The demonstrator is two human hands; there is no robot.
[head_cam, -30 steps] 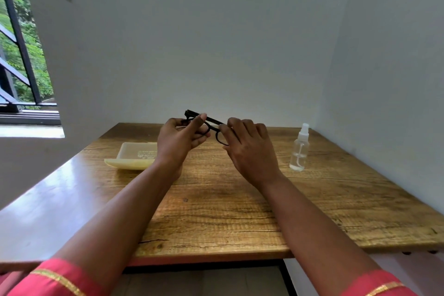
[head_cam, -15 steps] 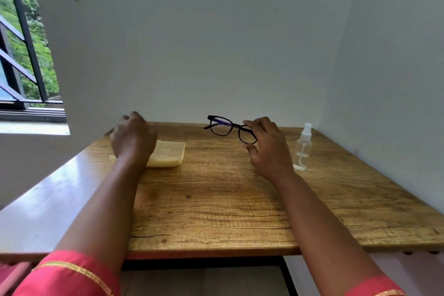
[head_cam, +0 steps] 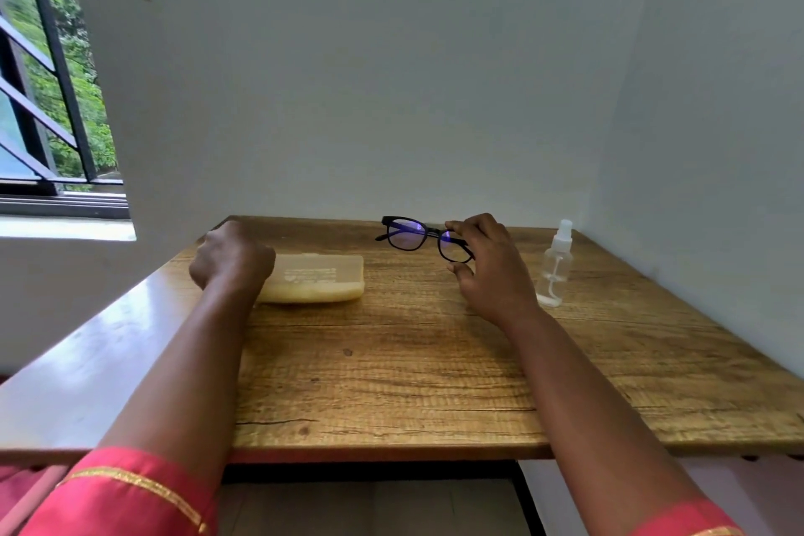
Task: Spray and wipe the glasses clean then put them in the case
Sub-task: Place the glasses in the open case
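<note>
- Glasses [head_cam: 424, 238] with a black frame are held above the far part of the wooden surface [head_cam: 391, 370], lenses facing the camera, with a violet glint seen on both lenses.
- The glasses are pinched at their right lens rim by the right hand [head_cam: 487, 270]: the fingers are curled over the top of the frame and the thumb is set below it.
- One folded temple is seen jutting out past the left lens; whether the frame touches the surface cannot be told.
- The left hand [head_cam: 232, 259] is laid on the left end of the case [head_cam: 319, 276], knuckles up and fingers curled down out of sight, so whether the case is gripped or only pressed cannot be told.
- The case, pale yellow and translucent with small white print on its lid, is seen lying flat and closed on the surface, left of the glasses and apart from them.
- A small clear spray bottle [head_cam: 554, 270] with a white nozzle is stood upright just beside the right hand, on its right, near the corner of the walls.
- Both forearms are stretched forward over the surface, and red sleeves [head_cam: 130, 496] with gold trim are seen at the near edge.
- White walls are met behind and to the right of the surface.
- A barred window [head_cam: 48, 100] with green foliage behind it is seen at the far left.
</note>
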